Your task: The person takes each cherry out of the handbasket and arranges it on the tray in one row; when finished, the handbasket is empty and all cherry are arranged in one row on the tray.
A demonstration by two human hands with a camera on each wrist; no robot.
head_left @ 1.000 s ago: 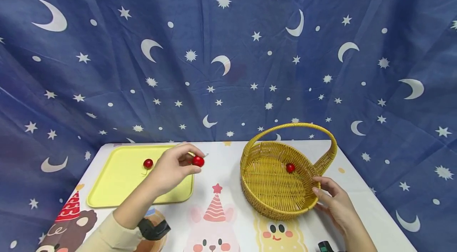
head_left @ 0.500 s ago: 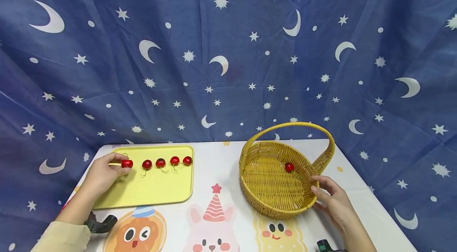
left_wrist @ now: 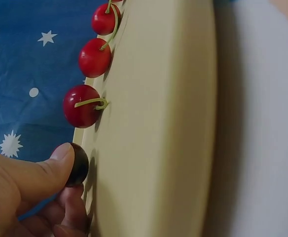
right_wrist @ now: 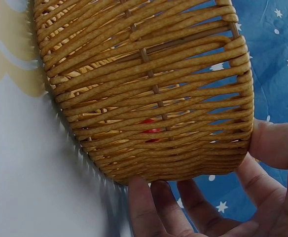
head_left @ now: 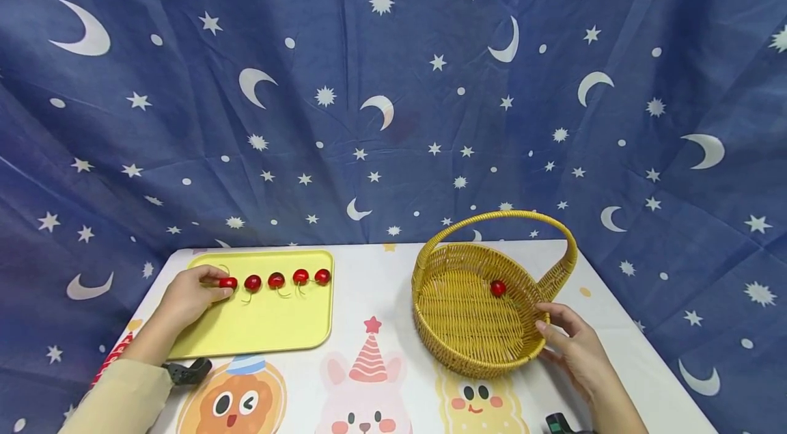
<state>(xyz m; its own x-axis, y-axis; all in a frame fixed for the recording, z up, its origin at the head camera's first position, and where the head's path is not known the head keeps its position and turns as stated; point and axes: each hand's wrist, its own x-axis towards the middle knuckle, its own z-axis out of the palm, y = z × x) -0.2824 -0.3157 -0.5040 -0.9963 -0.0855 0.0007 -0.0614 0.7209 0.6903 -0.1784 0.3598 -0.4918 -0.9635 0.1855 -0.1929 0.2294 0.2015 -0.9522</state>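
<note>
My left hand (head_left: pixel 192 296) pinches a cherry (head_left: pixel 228 283) between thumb and fingers, low over the left part of the yellow tray (head_left: pixel 270 331). In the left wrist view the pinched cherry (left_wrist: pixel 79 167) looks dark, with the thumb across it. Beside it, several red cherries (head_left: pixel 276 281) with green stems lie in a row across the tray. At the right, my right hand (head_left: pixel 581 352) grips the rim of a round wicker basket (head_left: pixel 458 360), its fingers (right_wrist: pixel 146 207) against the outside. One red cherry (head_left: pixel 498 288) lies inside the basket, glimpsed through the weave in the right wrist view.
The basket's tall handle (head_left: pixel 510 214) arches over it. The white tablecloth (head_left: pixel 369 297) carries cartoon prints. A blue curtain (head_left: pixel 393 113) with moons and stars hangs right behind the table. Each wrist wears a black strap mount (head_left: pixel 187 371).
My left hand has carried the cherry left from beyond the tray's right edge to the row's left end, then slightly right and closer to the row. My right hand stays on the basket.
</note>
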